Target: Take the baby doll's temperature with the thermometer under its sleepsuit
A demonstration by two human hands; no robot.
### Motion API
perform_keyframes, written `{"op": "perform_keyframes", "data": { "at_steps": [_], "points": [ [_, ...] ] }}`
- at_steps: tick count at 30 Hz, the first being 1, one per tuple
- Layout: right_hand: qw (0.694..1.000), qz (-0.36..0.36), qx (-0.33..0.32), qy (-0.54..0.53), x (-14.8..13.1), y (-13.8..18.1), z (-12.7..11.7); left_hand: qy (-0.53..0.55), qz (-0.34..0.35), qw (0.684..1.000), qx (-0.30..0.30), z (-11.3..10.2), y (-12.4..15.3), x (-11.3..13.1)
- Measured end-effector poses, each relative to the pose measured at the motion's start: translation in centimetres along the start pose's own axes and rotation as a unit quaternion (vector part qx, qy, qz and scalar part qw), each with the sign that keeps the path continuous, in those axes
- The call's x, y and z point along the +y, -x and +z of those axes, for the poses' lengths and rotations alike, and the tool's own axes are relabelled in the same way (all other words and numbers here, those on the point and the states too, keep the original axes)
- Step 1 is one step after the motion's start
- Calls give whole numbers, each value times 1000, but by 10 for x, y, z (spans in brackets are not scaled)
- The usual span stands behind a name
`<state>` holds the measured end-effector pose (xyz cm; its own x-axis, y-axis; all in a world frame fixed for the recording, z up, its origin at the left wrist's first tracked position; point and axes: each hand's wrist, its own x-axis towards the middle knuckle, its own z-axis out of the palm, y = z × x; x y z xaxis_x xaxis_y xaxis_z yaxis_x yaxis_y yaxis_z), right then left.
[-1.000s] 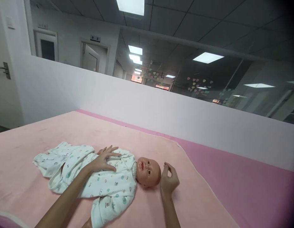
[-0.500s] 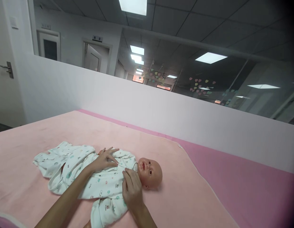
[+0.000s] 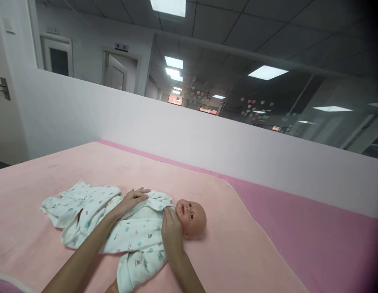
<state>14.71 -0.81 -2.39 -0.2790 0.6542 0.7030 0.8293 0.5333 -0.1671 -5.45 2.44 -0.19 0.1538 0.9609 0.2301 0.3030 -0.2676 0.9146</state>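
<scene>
Two bare hands, close together but apart, forearms rising from below.
The left forearm (image 3: 81, 256) slants up and rightward; the left hand (image 3: 131, 201) lies back uppermost, its fingers (image 3: 141, 195) slightly parted and pointing right. The right forearm (image 3: 188, 268) leans up and leftward, the right hand (image 3: 172, 232) bent, its fingers (image 3: 168, 217) together, thumb hidden.
</scene>
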Motion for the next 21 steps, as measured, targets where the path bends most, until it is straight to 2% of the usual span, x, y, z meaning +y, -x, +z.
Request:
{"op": "perform_keyframes", "data": {
  "at_steps": [2, 5, 8, 10, 14, 18, 21],
  "points": [
    [997, 39, -53, 46, -5, -11, 0, -17, 17, 1000, 10, 1, 2, 2],
    [983, 85, -119, 107, -11, -28, 2, -23, 65, 996, 60, 2, 6, 4],
    [971, 120, -170, 118, -13, -39, 3, -55, 128, 985, 105, 4, 11, 8],
    [970, 136, -174, 100, -13, -42, 4, -123, 153, 975, 100, 7, 15, 11],
    [978, 133, -145, 71, -13, -40, 4, -261, 160, 949, 72, 14, 18, 14],
    [979, 125, -138, 88, -16, -43, 6, -311, 164, 934, 68, 18, 19, 17],
    [976, 137, -143, 93, -18, -47, 5, -307, 161, 935, 74, 19, 20, 21]
  ]
}}
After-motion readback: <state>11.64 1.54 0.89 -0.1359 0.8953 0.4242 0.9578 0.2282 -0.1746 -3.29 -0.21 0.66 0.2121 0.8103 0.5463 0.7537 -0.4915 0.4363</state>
